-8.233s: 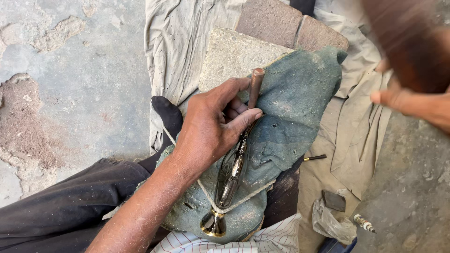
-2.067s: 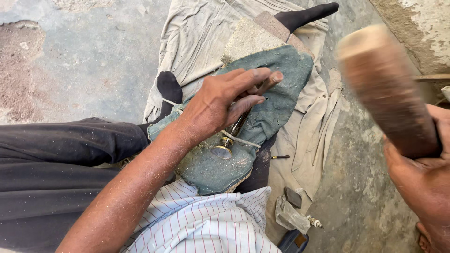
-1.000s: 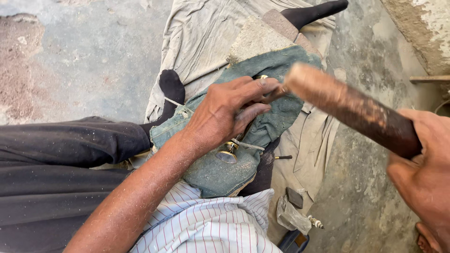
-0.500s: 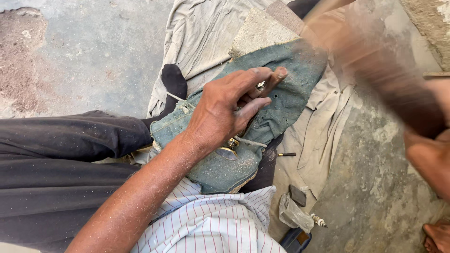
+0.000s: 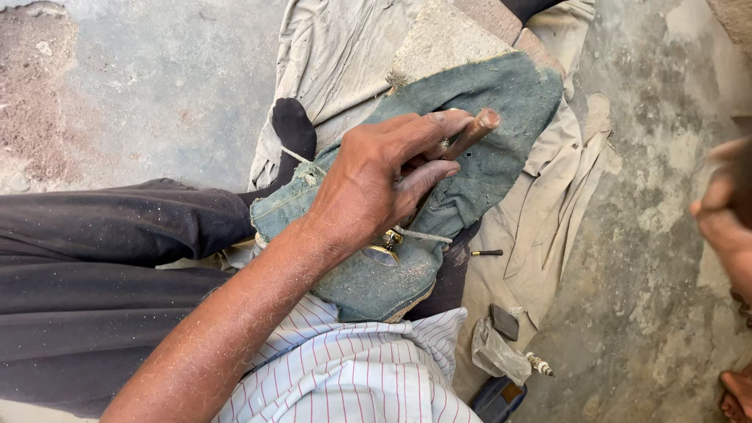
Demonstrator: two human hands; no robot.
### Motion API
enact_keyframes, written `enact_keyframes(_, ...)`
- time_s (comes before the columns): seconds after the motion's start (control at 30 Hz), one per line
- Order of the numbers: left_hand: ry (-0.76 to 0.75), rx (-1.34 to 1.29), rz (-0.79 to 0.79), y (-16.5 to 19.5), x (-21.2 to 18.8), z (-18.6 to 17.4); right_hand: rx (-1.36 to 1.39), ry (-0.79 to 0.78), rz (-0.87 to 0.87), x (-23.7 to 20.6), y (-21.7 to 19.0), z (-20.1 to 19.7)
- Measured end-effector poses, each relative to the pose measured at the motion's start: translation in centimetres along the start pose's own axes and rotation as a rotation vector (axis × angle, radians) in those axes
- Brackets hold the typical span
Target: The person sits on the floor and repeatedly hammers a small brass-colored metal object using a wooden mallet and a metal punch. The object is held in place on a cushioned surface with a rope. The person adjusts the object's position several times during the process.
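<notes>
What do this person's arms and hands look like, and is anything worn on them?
The left hand is bare: no glove, ring or watch shows. Its forearm is bare too, hairy and dusted with fine pale specks. No sleeve shows on it. The right hand is only a blurred sliver at the picture's right edge; it looks bare, but its arm is out of view.

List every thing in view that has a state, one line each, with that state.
left hand: pressed down on the metal piece, fingers gripping the punch
punch: held tilted, tip hidden under the fingers
metal piece: lying on the green cloth, mostly covered by the hand
green cloth: crumpled, draped over the stone block
stone block: partly covered
right hand: blurred at the frame edge, grip unclear
small nail: lying loose on the beige cloth
</notes>
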State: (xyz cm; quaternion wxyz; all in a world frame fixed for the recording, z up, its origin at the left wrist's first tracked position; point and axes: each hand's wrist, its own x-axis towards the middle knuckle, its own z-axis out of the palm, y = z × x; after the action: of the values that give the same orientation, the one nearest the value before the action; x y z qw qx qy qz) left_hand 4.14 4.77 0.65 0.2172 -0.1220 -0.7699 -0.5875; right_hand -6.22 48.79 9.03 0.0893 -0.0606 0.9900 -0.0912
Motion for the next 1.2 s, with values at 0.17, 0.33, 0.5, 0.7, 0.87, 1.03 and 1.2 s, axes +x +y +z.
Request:
enact_keyframes(0.17, -0.034, -0.026, -0.128, 0.3, 0.2, 0.1, 0.028, 0.016, -0.041, 1.5, 0.1, 0.6)
enact_keyframes(0.33, 0.01, -0.044, -0.106, 0.6, -0.1, 0.1, -0.06, -0.017, -0.183, 3.0, -4.3, 0.0)
enact_keyframes(0.5, 0.011, -0.069, -0.243, 0.9, -0.1, 0.1, 0.031, 0.022, -0.191, 4.1, -8.0, -0.3)
enact_keyframes(0.7, -0.054, -0.03, -0.255, 1.3, 0.3, -0.3, -0.05, -0.033, -0.264, 4.1, -8.6, -0.4)
enact_keyframes(0.87, -0.055, -0.017, -0.157, 0.9, 0.2, -0.4, -0.028, -0.015, -0.297, 3.2, -10.0, -0.5)
enact_keyframes(1.03, 0.003, -0.003, 0.057, 0.5, -0.1, -0.2, 0.05, 0.051, -0.323, 1.5, -11.6, -0.4)
enact_keyframes(1.2, -0.052, 0.074, -0.116, 0.6, 0.1, -0.1, -0.19, 0.019, -0.533, 0.2, -12.8, -0.3)
